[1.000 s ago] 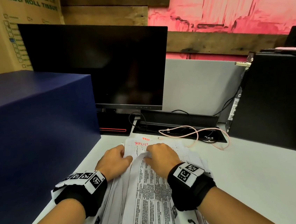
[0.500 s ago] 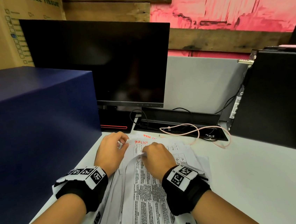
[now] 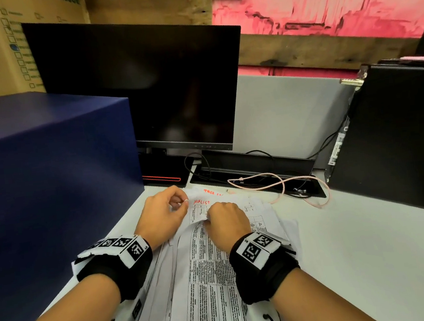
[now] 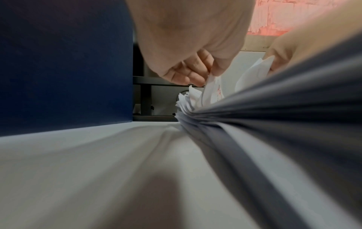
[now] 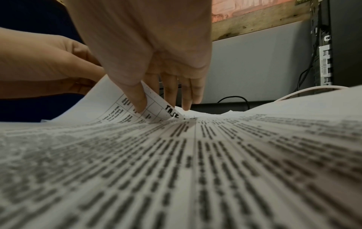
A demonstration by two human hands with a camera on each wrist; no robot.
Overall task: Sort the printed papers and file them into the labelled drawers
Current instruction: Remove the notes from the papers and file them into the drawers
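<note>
Fingers first: our left hand (image 3: 163,214) is curled, thumb and forefinger pinching a sheet corner at frame center in the head view. Our right hand (image 3: 228,222) has its thumb (image 5: 140,99) pressed on the curled-up top sheet (image 5: 125,106), other fingers (image 5: 186,96) hanging fairly straight down to the stack, so it's more of a peel than a real grab.

Going big to small for the risks. Blue box (image 3: 50,177) fills the left of the frame, right beside the pile, so anything we fling left bumps it. Monitor (image 3: 140,89) sits at top center, no drawers visible anywhere, so we can't tell where filing goes. Papers (image 3: 207,278) sprawl bottom center, already fanned and uneven; pull too fast and two sheets come up together, or the pile slides. Pink cable (image 3: 281,184) loops just above the pile, could snag. Smallest: that pinched corner could tear or crease.
</note>
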